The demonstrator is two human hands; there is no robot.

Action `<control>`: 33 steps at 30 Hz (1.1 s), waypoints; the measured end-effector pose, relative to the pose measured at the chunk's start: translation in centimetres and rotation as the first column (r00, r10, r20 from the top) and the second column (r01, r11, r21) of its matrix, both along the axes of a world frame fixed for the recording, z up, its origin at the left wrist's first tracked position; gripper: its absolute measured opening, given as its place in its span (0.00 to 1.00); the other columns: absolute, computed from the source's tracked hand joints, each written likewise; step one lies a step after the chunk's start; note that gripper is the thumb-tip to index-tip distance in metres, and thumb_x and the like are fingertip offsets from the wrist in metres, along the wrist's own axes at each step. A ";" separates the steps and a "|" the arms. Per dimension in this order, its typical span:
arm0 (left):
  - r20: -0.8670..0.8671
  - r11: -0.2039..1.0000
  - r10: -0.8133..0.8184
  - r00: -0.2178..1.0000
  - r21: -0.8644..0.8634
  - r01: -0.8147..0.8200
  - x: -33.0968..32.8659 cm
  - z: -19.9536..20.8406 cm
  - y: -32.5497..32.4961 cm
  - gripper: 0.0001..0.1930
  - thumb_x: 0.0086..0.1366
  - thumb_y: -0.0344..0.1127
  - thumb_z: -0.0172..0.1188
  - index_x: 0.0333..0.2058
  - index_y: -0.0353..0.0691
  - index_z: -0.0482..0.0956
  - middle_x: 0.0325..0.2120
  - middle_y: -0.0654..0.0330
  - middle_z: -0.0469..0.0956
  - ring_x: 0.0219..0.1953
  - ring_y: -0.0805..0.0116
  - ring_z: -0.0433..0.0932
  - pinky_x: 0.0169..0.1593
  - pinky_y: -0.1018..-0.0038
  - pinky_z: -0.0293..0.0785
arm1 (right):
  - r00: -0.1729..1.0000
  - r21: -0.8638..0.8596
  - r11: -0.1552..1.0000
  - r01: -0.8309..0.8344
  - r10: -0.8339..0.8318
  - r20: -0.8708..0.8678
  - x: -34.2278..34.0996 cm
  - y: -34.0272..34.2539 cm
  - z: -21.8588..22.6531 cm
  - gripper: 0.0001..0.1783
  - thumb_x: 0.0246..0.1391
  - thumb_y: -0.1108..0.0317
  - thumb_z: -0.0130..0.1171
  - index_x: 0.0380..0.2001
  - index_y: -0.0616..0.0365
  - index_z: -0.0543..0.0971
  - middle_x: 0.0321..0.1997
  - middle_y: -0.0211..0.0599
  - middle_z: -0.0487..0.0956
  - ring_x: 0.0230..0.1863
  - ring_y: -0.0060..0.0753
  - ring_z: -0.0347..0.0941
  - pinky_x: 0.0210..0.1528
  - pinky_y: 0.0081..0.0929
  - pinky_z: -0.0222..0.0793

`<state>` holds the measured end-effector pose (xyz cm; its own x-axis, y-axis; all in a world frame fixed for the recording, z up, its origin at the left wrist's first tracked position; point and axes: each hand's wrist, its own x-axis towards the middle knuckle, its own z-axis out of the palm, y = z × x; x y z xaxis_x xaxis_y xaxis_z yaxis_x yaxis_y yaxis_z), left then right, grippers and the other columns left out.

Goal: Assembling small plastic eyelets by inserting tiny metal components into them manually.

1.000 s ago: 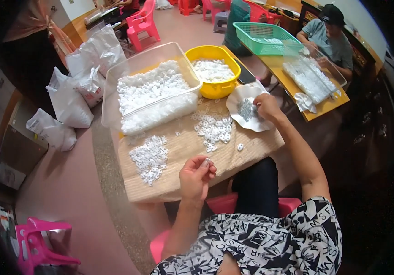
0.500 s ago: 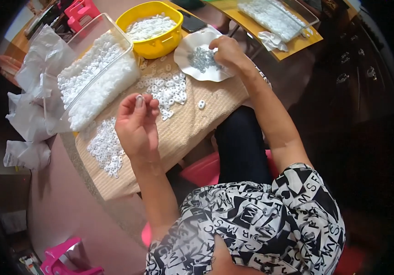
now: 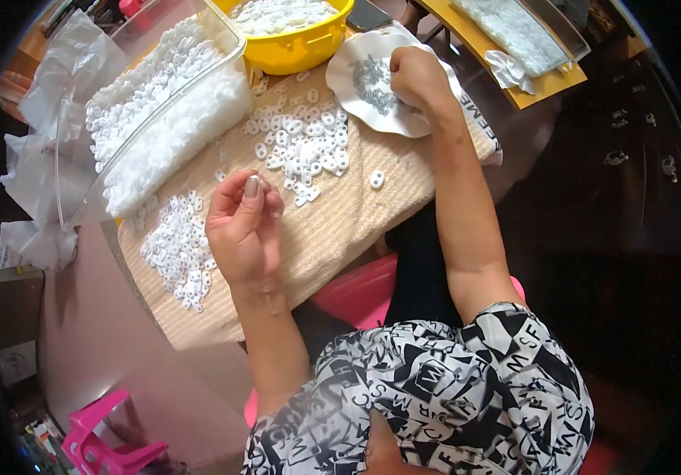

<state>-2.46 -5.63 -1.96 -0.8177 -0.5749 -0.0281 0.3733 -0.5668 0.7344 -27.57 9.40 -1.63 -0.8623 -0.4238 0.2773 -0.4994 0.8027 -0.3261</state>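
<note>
My left hand (image 3: 247, 229) is raised over the cloth with its fingers curled, pinching a small white plastic piece (image 3: 255, 180) between thumb and fingertips; most of that piece is hidden. At the far right of the cloth, my right hand (image 3: 421, 79) is closed over a white wavy-edged dish (image 3: 345, 66). Small grey metal-looking parts (image 3: 377, 96) lie in that dish beside the fingers. Whatever the right fingertips hold cannot be seen. Between the hands lie a heap of white two-holed plastic pieces (image 3: 309, 142) and one single piece (image 3: 377, 180). Another white heap (image 3: 178, 253) is left of my left hand.
Along the left stands a clear plastic bin (image 3: 233, 49) full of white pieces, with a yellow tub (image 3: 297, 54) of more behind it. Plastic bags (image 3: 55, 158) hang at the far left. A phone (image 3: 368, 16) lies behind the dish. A pink stool (image 3: 107, 435) stands lower left.
The whole view has shifted slightly. My right hand remains at the dish, its fingers now more tightly curled. My left hand keeps its pinch on the white piece.
</note>
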 end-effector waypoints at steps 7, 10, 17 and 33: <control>0.063 0.998 0.003 0.998 0.055 -0.006 -0.2 0.0 0.9 0.05 0.57 0.25 0.52 0.33 0.35 0.72 0.25 0.58 0.72 0.25 0.70 0.69 0.27 0.80 0.65 | 0.985 -0.292 0.949 -0.120 0.151 0.089 0.8 1.2 0.9 0.07 0.44 0.71 0.50 0.25 0.63 0.75 0.21 0.42 0.74 0.24 0.32 0.69 0.30 0.26 0.63; 0.082 0.998 0.035 0.996 0.040 -0.038 -0.3 -0.1 1.4 0.05 0.56 0.24 0.53 0.32 0.34 0.72 0.24 0.58 0.73 0.24 0.70 0.70 0.26 0.80 0.65 | 0.956 -0.385 0.914 -0.126 0.215 0.199 1.2 1.9 1.2 0.07 0.46 0.72 0.50 0.24 0.66 0.74 0.19 0.33 0.72 0.23 0.21 0.65 0.27 0.20 0.61; 0.074 0.999 0.008 0.997 0.040 -0.011 -0.4 -0.1 1.8 0.05 0.56 0.25 0.53 0.32 0.34 0.72 0.24 0.58 0.73 0.24 0.71 0.70 0.27 0.80 0.65 | 0.890 -0.595 0.798 -0.102 0.340 0.303 0.9 2.5 0.8 0.09 0.43 0.70 0.52 0.22 0.67 0.75 0.17 0.35 0.74 0.20 0.22 0.68 0.25 0.21 0.64; 0.071 0.999 -0.001 0.997 0.037 -0.001 -0.6 -0.6 1.6 0.05 0.56 0.25 0.53 0.32 0.34 0.72 0.24 0.58 0.73 0.24 0.72 0.71 0.26 0.80 0.66 | 0.983 -0.170 0.968 -0.184 0.179 -0.042 0.9 1.7 0.4 0.07 0.41 0.71 0.54 0.28 0.60 0.76 0.26 0.45 0.75 0.27 0.39 0.72 0.32 0.28 0.66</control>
